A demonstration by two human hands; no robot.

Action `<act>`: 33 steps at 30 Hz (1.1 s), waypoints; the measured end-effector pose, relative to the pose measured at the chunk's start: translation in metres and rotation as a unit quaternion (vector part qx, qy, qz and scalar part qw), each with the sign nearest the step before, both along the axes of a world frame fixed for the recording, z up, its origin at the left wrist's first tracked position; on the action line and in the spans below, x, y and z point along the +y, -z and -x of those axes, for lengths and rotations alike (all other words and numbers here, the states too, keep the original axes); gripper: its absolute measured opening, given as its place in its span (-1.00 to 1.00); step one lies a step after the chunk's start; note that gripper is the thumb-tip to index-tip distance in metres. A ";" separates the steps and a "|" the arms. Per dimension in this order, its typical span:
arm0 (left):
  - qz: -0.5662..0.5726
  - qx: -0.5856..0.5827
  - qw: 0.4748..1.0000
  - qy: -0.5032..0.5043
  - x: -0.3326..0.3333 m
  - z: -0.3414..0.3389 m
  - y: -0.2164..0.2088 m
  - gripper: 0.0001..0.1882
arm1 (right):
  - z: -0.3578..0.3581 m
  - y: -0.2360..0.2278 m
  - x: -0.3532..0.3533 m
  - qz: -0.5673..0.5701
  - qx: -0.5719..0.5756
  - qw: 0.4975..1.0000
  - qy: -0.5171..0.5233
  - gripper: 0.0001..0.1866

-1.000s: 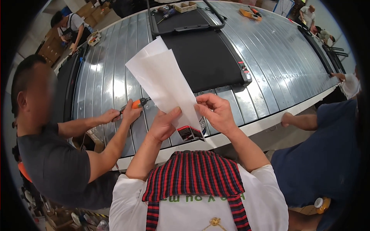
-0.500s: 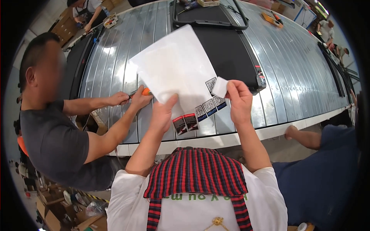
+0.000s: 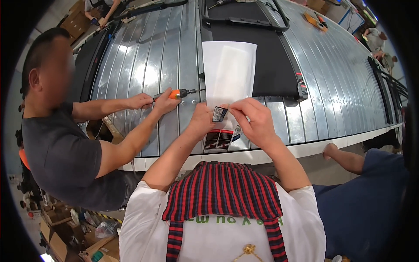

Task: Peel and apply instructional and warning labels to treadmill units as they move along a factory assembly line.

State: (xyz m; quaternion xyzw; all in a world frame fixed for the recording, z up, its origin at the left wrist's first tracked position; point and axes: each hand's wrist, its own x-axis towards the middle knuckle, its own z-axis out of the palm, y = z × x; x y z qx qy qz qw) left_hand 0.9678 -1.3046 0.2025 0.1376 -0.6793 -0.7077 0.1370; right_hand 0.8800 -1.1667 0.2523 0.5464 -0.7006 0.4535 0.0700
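A white sticker sheet [image 3: 230,70] stands out in front of me, bowed lengthwise, over the metal slats and a flat black panel. My left hand [image 3: 204,118] is closed on its lower part. My right hand [image 3: 255,118] pinches the edge of a small sticker [image 3: 219,114] with a square code, which lies between both hands by the left fingertips. Below them hang red-and-black labels [image 3: 219,139] at the sheet's lower end. Part of a blue-edged code label [image 3: 237,132] shows beside those, mostly hidden.
At my left a person [image 3: 56,144] grips an orange power screwdriver [image 3: 179,94] whose bit points toward the sheet. The black panel [image 3: 275,65] and a black frame [image 3: 248,22] lie on the slatted metal table [image 3: 331,87]. Another person's blue sleeve [image 3: 371,192] is at right.
The sheet has swung upright and bowed, moving right. My right hand has come in to the left hand with the small sticker, now showing its printed side. The neighbour's screwdriver has moved right.
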 end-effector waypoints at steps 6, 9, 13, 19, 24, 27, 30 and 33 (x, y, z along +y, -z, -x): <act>0.134 0.048 0.989 0.042 -0.022 -0.002 0.000 -0.77 | -0.005 0.001 -0.024 -0.039 0.046 0.998 -0.004 -0.89; 0.143 0.067 0.986 0.056 -0.032 -0.001 0.006 -0.72 | -0.010 0.001 -0.032 -0.053 0.083 0.995 -0.004 -0.86; 0.169 0.033 0.984 0.057 -0.043 0.005 0.012 -0.65 | -0.018 0.003 -0.037 -0.047 0.121 0.991 0.015 -0.84; 0.115 -0.030 0.989 0.093 -0.053 0.009 0.037 -0.65 | -0.032 0.003 -0.020 -0.069 0.043 0.994 0.069 -0.87; 0.314 -0.049 0.920 0.227 -0.059 -0.014 0.052 -0.73 | -0.027 -0.012 -0.007 -0.001 -0.066 0.989 0.133 -0.89; 0.316 -0.076 0.922 0.208 -0.065 -0.030 0.057 -0.79 | -0.020 -0.013 -0.011 0.023 -0.108 0.984 0.140 -0.90; 0.375 -0.061 0.902 0.205 -0.070 -0.043 0.057 -0.86 | -0.016 -0.006 -0.020 0.045 -0.143 0.982 0.114 -0.91; 0.360 -0.093 0.907 0.196 -0.067 -0.052 0.054 -0.89 | -0.010 -0.001 -0.021 0.032 -0.169 0.980 0.104 -0.91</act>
